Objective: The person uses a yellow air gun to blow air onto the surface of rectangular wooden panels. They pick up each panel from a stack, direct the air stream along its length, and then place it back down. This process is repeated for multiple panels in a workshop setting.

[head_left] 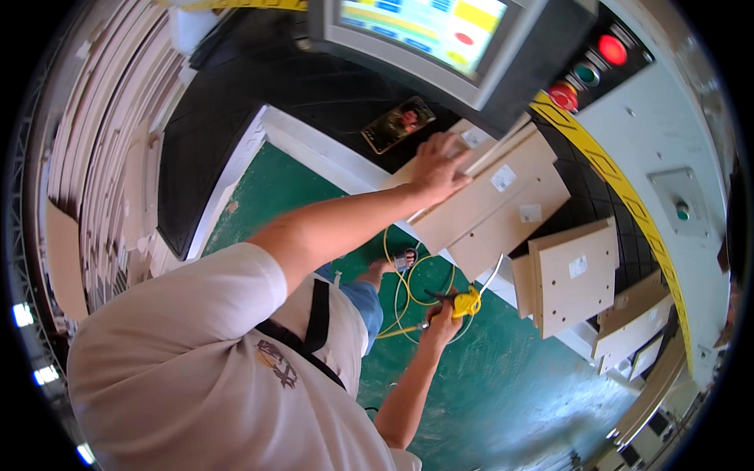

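Clock refs from view centre, sweeping left to right.

10 o'clock: tall stack of pale boards [118, 149], edges toward us. Between 10 and 11: whitish item [191, 27], can't tell if it's a bag or tub, contents hidden. Black tabletop [212, 133] spans 10 to 12, with white edging [306, 145] along its near side. Phone [398, 125] lies flat on the black at 12, screen lit with a picture of a person. Also at 12, nearer the rim: grey control housing [471, 93] holding a lit touchscreen [428, 27].

Left hand [440, 171] at 1 to 2, fingers bent over the upper edge of the labelled board pile [471, 216]; touching, can't tell if gripping. Pile sits at 2 to 3.

Just off centre: sandalled foot [404, 259] on green floor [503, 385]; hose [400, 331] loops beside it.

Right hand [442, 323] near 5, fingers closed round the yellow air gun [465, 304]. Curved nozzle points up to 1, near the pile; contact unclear.

3 to 4: second board stack [581, 286], then a third [632, 326], leaning. At 2: black button panel [601, 77] with red and green buttons. Far right: pale machine cabinet [652, 133], yellow striped tape [628, 188] along its edge.
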`<state>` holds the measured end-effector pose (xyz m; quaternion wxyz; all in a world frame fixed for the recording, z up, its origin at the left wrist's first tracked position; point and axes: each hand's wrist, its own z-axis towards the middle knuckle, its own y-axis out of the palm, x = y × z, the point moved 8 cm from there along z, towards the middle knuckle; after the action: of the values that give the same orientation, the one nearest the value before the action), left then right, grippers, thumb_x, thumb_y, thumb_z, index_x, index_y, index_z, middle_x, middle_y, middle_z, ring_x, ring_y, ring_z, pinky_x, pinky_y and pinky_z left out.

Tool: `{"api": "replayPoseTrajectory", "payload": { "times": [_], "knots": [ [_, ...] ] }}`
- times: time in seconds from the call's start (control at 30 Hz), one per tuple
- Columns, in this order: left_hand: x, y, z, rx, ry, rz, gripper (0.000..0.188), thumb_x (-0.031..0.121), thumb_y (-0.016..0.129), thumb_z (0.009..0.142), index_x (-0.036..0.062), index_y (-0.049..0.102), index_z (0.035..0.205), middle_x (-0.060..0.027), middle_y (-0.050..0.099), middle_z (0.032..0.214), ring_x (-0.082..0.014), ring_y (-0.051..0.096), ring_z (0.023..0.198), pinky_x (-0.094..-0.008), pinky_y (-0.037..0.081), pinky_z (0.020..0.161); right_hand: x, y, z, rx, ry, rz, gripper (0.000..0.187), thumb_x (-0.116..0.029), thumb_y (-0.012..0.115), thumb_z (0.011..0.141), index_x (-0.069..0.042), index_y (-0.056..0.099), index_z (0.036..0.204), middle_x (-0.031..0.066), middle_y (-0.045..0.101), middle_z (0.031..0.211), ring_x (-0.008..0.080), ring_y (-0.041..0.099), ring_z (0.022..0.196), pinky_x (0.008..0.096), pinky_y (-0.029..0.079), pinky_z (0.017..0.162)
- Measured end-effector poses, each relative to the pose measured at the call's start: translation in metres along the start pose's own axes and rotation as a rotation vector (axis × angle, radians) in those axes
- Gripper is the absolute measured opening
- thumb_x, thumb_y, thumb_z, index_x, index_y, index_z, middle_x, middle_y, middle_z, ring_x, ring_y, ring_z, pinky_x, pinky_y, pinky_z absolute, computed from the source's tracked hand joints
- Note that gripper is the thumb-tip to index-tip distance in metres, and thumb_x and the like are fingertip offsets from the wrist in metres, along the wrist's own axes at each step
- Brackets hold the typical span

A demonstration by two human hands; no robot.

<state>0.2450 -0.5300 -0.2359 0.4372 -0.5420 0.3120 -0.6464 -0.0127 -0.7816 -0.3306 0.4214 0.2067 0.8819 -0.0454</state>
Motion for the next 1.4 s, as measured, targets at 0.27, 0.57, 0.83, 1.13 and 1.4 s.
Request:
{"api": "replayPoseTrajectory", "payload": {
  "times": [0.27, 0.57, 0.83, 1.13, 1.4],
  "knots": [
    [-0.016, 0.014, -0.014, -0.052, 0.178, 0.049, 0.053, 0.035, 0.066, 0.096, 0.019, 0.059, 0.145, -0.0156, 0.04, 0.157, -0.0399, 0.029, 0.151, -0.0658, 0.029, 0.114, 0.048, -0.04, -0.079, 0.08, 0.054, -0.203, 0.031, -0.014, 0.058, 0.103, 0.0, 0.066, 0.13, 0.0011, 0.055, 0.06, 0.0079, 0.047, 0.045, 0.0245, 0.032, 0.042],
    [-0.033, -0.001, -0.043, -0.057, 0.357, -0.081, 0.042, 0.027, 0.062, 0.095, 0.0111, 0.061, 0.134, -0.0198, 0.043, 0.157, -0.0412, 0.031, 0.151, -0.0727, 0.024, 0.115, 0.092, 0.003, -0.18, 0.223, 0.044, -0.284, 0.028, -0.012, 0.057, 0.104, -0.004, 0.067, 0.13, 0.0045, 0.065, 0.071, 0.0082, 0.052, 0.05, 0.0243, 0.037, 0.044],
    [-0.084, -0.103, -0.08, -0.328, 0.388, -0.534, 0.022, 0.018, 0.071, 0.093, 0.0072, 0.073, 0.111, -0.0133, 0.069, 0.121, -0.0334, 0.057, 0.133, -0.0531, 0.041, 0.113, 0.156, 0.096, -0.218, -0.121, 0.267, -0.345, 0.028, -0.008, 0.057, 0.104, -0.001, 0.066, 0.129, 0.0083, 0.073, 0.087, 0.0128, 0.066, 0.069, 0.0257, 0.048, 0.059],
    [-0.456, -0.488, -0.238, 0.467, -0.312, 0.196, 0.027, 0.014, 0.077, 0.078, 0.01, 0.073, 0.104, -0.012, 0.072, 0.108, -0.0357, 0.066, 0.109, -0.05, 0.048, 0.101, 0.117, 0.143, -0.178, -0.462, 0.342, -1.015, 0.031, -0.025, 0.075, 0.095, -0.001, 0.069, 0.113, 0.0082, 0.07, 0.096, 0.0193, 0.07, 0.085, 0.0355, 0.062, 0.069],
    [-0.724, -0.588, -0.536, 0.123, -1.327, 0.492, 0.105, 0.065, 0.078, 0.079, 0.0147, 0.037, 0.161, -0.0199, 0.037, 0.164, -0.0425, 0.029, 0.153, -0.065, 0.026, 0.12, 0.049, 0.256, -0.169, -1.083, 0.287, -1.286, 0.054, -0.006, 0.075, 0.092, -0.007, 0.058, 0.143, 0.0045, 0.073, 0.122, 0.0188, 0.072, 0.082, 0.0336, 0.06, 0.063]
  ]
}}
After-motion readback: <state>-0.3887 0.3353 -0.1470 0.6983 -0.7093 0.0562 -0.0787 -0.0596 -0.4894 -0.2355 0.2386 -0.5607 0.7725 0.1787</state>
